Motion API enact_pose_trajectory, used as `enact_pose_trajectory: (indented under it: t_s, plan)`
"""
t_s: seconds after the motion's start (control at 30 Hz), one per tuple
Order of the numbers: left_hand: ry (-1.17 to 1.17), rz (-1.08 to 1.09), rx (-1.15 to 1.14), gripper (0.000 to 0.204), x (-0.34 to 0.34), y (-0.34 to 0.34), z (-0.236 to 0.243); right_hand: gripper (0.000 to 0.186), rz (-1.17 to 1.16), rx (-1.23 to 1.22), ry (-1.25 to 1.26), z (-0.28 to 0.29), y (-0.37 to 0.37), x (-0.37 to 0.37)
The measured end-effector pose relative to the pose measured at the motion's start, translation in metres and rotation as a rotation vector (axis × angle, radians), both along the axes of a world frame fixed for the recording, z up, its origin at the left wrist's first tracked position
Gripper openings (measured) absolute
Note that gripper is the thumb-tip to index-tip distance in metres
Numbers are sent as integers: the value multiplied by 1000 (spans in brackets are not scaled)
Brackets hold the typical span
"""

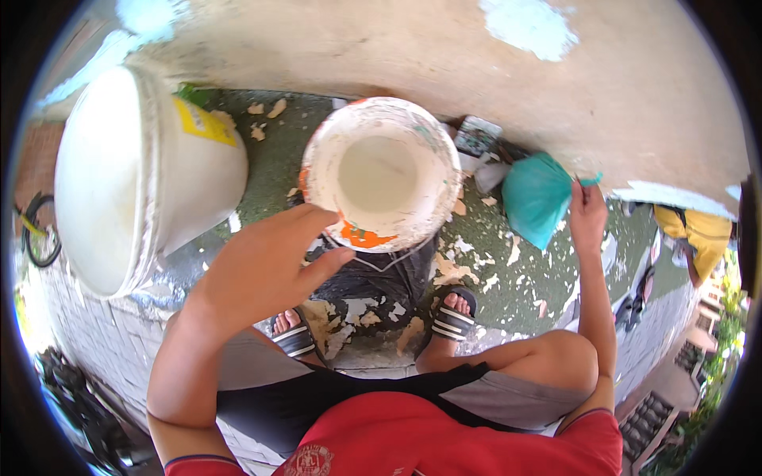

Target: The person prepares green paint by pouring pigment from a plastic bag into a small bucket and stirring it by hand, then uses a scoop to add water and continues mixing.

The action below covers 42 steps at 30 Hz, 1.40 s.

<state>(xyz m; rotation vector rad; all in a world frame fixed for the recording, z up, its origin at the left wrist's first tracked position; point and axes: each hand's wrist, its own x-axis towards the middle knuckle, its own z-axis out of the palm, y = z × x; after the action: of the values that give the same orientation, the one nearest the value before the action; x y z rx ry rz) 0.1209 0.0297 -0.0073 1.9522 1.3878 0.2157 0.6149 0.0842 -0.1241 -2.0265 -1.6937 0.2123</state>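
A white bucket point(433, 151), its rim and inner wall smeared with orange and other dried paint, stands in front of me with cloudy whitish liquid point(378, 174) in the bottom. My left hand point(266, 258) is at its near-left rim, fingers over the inner edge and thumb by the outer side, closed on it. Off to the right, a tied teal plastic bag point(533, 194) bulges with contents I cannot see. My right hand point(587, 210) pinches its gathered neck. Beneath the bucket lies black plastic point(389, 278), partly hidden by the bucket and its wire handle.
At left a large white lidded tub point(194, 178) with a yellow label leans toward me. The wall point(333, 47) behind has bluish-white patches. Peeled paint flakes point(452, 272) litter the dark green floor. A small paint-spattered container point(478, 136) sits against the wall; a yellow bag point(698, 238) is far right.
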Motion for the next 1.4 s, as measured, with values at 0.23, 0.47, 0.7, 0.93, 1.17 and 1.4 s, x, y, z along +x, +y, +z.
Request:
enact_pose_trajectory:
  t_s: [0.23,0.47,0.7,0.93,1.17,1.4]
  plan:
    - [67,237,-135,50,-16,14,-28,20,30,28,108,13,-42,-11]
    - [-73,622,-323,62,-10,26,-133,15,95,14,196,14,-46,-4]
    - [-304,899,-316,30,-15,39,-169,14,120,-34,220,16,-40,0]
    - [-78,857,-227,29,-45,48,-155,11,183,-50,193,28,-40,-9]
    - [12,867,-123,34,-80,55,-166,11,163,-93,238,31,-53,-16]
    - [123,834,-143,49,-80,56,-162,11,138,-108,380,23,-49,-32]
